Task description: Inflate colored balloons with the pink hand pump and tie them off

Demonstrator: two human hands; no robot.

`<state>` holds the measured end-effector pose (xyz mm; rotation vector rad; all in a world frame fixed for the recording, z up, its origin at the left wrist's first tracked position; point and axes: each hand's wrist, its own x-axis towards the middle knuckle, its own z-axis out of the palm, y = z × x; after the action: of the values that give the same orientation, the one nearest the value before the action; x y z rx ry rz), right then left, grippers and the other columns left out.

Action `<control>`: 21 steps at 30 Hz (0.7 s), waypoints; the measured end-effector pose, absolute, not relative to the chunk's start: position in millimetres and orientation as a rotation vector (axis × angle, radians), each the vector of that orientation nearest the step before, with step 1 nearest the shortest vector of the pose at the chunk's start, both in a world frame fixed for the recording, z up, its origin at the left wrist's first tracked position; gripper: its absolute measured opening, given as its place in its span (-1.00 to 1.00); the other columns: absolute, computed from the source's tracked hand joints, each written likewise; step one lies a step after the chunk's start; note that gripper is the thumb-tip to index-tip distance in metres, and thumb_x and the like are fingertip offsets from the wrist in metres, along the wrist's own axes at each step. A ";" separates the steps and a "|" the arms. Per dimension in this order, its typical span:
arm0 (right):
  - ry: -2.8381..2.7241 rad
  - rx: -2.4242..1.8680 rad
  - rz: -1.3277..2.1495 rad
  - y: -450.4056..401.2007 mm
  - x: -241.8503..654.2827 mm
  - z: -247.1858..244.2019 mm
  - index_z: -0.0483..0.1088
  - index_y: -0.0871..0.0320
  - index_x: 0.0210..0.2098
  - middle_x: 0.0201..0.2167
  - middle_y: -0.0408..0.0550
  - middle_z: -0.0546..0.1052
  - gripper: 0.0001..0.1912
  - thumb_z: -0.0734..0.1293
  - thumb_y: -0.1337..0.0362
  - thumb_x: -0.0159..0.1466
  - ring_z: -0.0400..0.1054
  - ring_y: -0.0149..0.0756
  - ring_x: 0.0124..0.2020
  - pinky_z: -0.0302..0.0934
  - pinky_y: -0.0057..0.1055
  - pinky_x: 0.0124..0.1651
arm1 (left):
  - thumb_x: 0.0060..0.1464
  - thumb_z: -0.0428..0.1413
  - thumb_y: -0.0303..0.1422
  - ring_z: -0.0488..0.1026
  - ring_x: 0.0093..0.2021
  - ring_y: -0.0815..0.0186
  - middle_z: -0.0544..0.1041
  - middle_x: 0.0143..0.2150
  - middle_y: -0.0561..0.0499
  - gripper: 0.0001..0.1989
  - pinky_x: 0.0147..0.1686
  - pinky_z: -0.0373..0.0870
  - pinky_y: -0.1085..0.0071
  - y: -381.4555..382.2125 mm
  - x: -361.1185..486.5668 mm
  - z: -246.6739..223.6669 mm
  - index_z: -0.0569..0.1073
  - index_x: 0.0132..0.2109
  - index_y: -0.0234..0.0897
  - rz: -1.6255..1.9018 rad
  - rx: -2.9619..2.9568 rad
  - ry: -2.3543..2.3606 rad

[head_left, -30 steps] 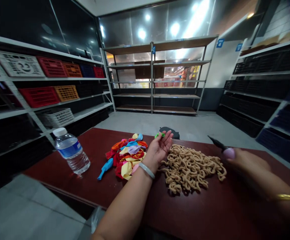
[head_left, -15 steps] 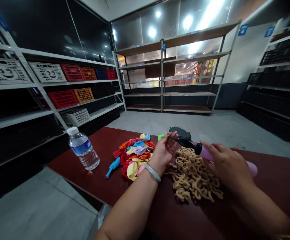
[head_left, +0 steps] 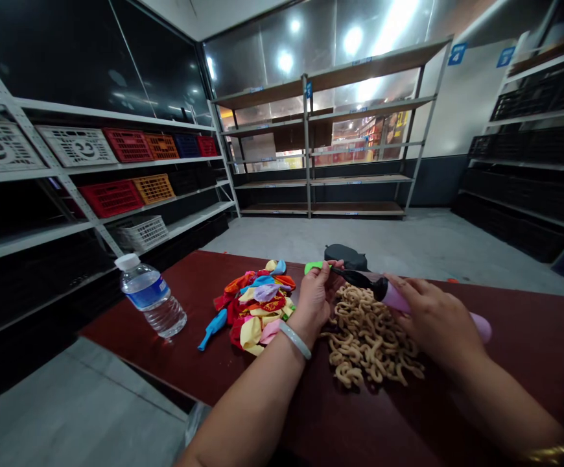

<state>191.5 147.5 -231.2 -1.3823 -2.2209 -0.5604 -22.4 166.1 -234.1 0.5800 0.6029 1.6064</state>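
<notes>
My right hand point(head_left: 435, 318) is wrapped around a purple balloon pump point(head_left: 397, 299) with a black nozzle point(head_left: 352, 277), which points left. At the nozzle's tip, my left hand point(head_left: 317, 292) pinches a limp bright green balloon point(head_left: 314, 266). Whether the balloon's neck is fully over the tip is hidden by the fingers. Left of that hand lies a heap of uninflated balloons point(head_left: 265, 295) in red, yellow, blue, pink and purple. Under the pump, between my hands, is a pile of tan curled pieces point(head_left: 372, 337).
A water bottle point(head_left: 152, 298) stands at the left of the dark red table point(head_left: 165, 363). At the table's far edge sits a dark grey object point(head_left: 345, 257). Shelving with crates point(head_left: 126, 144) lines the left wall; another rack point(head_left: 307, 149) stands at the back.
My left fingers have closed more on the green balloon at the nozzle tip. The pump stays in my right hand. The whole view has shifted slightly.
</notes>
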 end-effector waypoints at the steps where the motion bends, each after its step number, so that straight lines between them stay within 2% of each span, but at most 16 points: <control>1: -2.221 -1.380 -0.558 147.5 191.7 -231.3 0.20 0.06 0.26 -0.02 0.03 0.46 -0.37 0.30 0.26 0.19 0.38 -0.09 -0.09 0.26 -0.21 -0.18 | 0.03 0.27 -0.26 0.55 -0.15 0.26 0.60 -0.12 -0.12 -0.76 -0.08 0.44 0.33 165.8 -21.1 -234.2 0.52 -0.21 -0.32 1.599 0.581 0.605; 5: -2.220 -1.367 -0.550 149.1 194.0 -233.1 0.20 0.05 0.26 -0.01 0.04 0.46 -0.37 0.31 0.23 0.20 0.38 -0.08 -0.08 0.26 -0.20 -0.18 | 0.00 0.29 -0.24 0.55 -0.18 0.28 0.59 -0.10 -0.14 -0.73 -0.12 0.45 0.37 162.9 -14.7 -236.1 0.54 -0.20 -0.33 1.599 0.612 0.587; 11: -2.235 -1.354 -0.530 147.2 194.7 -234.6 0.19 0.04 0.27 -0.05 0.02 0.47 -0.35 0.31 0.27 0.19 0.39 -0.10 -0.10 0.25 -0.21 -0.18 | -0.04 0.31 -0.20 0.51 -0.09 0.25 0.57 -0.05 -0.15 -0.67 -0.18 0.44 0.40 153.8 -4.0 -239.0 0.57 -0.17 -0.32 1.583 0.702 0.670; 17: -2.224 -1.309 -0.542 143.4 189.5 -235.2 0.17 0.05 0.28 -0.06 0.03 0.47 -0.37 0.30 0.22 0.22 0.39 -0.10 -0.11 0.24 -0.21 -0.19 | 0.01 0.27 -0.20 0.51 -0.06 0.21 0.58 -0.05 -0.14 -0.69 -0.17 0.44 0.36 149.1 -0.6 -233.5 0.56 -0.14 -0.29 1.587 0.661 0.638; 21: -2.214 -1.295 -0.524 141.3 187.6 -233.7 0.14 0.05 0.29 -0.05 0.03 0.47 -0.36 0.29 0.18 0.23 0.40 -0.09 -0.12 0.26 -0.21 -0.19 | 0.07 0.22 -0.23 0.48 0.03 0.17 0.56 0.00 -0.15 -0.68 -0.10 0.43 0.32 148.8 -5.7 -228.5 0.53 -0.04 -0.28 1.563 0.627 0.545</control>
<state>187.6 141.3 -233.7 -1.2947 -2.2143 -0.5245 -5.7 148.8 -228.5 0.6269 0.5452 1.5635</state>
